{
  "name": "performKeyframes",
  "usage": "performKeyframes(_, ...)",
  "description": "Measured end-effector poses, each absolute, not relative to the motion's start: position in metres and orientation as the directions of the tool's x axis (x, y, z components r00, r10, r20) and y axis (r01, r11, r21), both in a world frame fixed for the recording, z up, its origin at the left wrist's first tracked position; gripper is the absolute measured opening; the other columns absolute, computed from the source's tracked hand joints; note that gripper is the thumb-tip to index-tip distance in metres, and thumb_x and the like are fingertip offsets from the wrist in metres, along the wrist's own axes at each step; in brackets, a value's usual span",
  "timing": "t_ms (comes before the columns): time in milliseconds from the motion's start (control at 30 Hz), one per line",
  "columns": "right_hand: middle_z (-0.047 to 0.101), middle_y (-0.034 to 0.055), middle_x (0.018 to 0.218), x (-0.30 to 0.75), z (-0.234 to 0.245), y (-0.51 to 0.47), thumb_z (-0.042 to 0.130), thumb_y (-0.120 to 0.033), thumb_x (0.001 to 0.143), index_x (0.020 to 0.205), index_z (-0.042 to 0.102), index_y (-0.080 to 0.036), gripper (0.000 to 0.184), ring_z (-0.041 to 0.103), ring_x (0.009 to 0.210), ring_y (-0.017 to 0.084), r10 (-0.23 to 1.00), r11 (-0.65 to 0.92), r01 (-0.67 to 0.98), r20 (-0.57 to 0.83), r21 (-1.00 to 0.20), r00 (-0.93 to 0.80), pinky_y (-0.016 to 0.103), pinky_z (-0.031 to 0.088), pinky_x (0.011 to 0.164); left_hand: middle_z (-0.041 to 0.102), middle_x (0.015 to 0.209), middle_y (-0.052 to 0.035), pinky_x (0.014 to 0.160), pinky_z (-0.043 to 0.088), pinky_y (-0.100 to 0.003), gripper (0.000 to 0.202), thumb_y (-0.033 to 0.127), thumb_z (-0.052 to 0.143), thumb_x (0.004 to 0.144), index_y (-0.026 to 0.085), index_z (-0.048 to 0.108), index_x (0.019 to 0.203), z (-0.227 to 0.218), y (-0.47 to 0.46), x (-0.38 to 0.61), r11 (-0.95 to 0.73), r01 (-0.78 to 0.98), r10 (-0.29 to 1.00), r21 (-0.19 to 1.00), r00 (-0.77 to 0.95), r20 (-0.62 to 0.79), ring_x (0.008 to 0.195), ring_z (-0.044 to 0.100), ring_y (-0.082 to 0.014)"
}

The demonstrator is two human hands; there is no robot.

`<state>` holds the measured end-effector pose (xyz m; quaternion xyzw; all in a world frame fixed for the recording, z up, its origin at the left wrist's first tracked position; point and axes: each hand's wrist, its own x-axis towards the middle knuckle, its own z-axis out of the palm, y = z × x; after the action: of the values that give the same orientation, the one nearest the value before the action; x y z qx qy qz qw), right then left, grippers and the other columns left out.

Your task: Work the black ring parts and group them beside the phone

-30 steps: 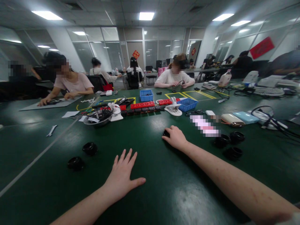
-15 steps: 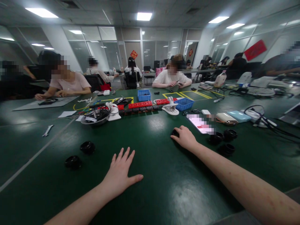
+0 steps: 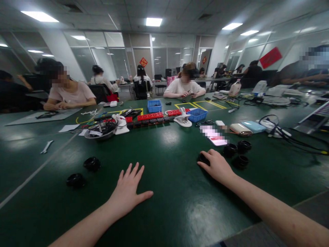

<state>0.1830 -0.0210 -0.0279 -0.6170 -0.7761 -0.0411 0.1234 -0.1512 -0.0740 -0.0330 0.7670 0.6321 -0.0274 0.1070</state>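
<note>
My right hand [image 3: 219,166] is closed around a black round part [image 3: 203,158] at the right of the green table [image 3: 164,178]. The fingers hide most of that part. Just beyond and to the right of this hand stand a black ring-shaped part [image 3: 230,150], a second such part [image 3: 244,146] and a third one [image 3: 241,161]. My left hand [image 3: 128,192] is palm down over the table, fingers spread and nothing in it. To its left are two more hollow black parts, a farther one [image 3: 92,164] and a nearer one [image 3: 76,180].
Across the table lie a metal bowl of cables [image 3: 100,135], a red and black strip [image 3: 149,118], a white clip stand [image 3: 183,118] and a blue tray [image 3: 197,116]. A phone [image 3: 218,140] lies beyond my right hand; a wrench [image 3: 47,146] is far left. Several people sit around.
My right hand has moved right and slightly toward me with the black round part, closer to the three ring-shaped parts. The left hand stays spread in place. The view has turned slightly.
</note>
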Motion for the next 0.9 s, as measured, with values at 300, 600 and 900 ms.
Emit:
performKeyframes(300,0.056,0.0102,0.086,0.197,-0.030,-0.055,0.054,-0.040,0.078,0.107,0.059,-0.013,0.039,0.055,0.081,0.023,0.943,0.245,0.961,0.262,-0.126,-0.205,0.033,0.047,0.072,0.011,0.147,-0.0094,0.104,0.014,-0.055,0.093,0.078,0.036,0.068,0.021,0.019,0.140,-0.033,-0.075,-0.151,-0.184,0.975,0.966,0.125,0.203,-0.159,0.133,0.006,-0.0334)
performKeyframes(600,0.056,0.0091,0.086,0.215,-0.036,-0.091,0.052,-0.044,0.076,0.107,0.059,-0.019,0.040,0.057,0.076,0.021,0.947,0.232,0.955,0.266,-0.185,-0.178,0.033,0.048,0.068,0.010,0.147,-0.0088,0.104,0.013,-0.055,0.091,0.075,0.038,0.070,0.021,0.018,0.140,-0.033,-0.075,-0.152,-0.180,0.974,0.965,0.138,0.202,-0.170,0.133,0.005,-0.0340)
performKeyframes(900,0.057,0.0091,0.087,0.248,-0.043,-0.116,0.055,-0.048,0.074,0.108,0.060,-0.024,0.042,0.060,0.073,0.021,0.974,0.199,0.935,0.163,-0.294,-0.156,0.031,0.051,0.065,0.011,0.147,-0.0087,0.104,0.013,-0.055,0.091,0.076,0.038,0.069,0.020,0.020,0.140,-0.029,-0.076,-0.148,-0.170,0.977,0.966,0.131,0.191,-0.173,0.133,0.006,-0.0340)
